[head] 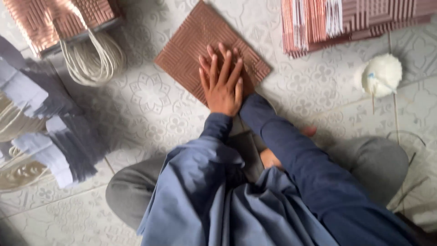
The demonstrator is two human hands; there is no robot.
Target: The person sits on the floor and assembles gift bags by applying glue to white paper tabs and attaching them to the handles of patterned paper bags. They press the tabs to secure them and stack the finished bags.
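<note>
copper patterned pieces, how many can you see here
3. One flat square sheet lies on the floor under the stacked hands. One folded bag sits top left. A stack lies top right; its layers can't be counted.

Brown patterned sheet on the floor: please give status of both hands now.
Left hand on top of right hand, both pressed flat on brown patterned sheet. Sheet flat on tiled floor. White cord bundle and yarn ball lie apart.
</note>
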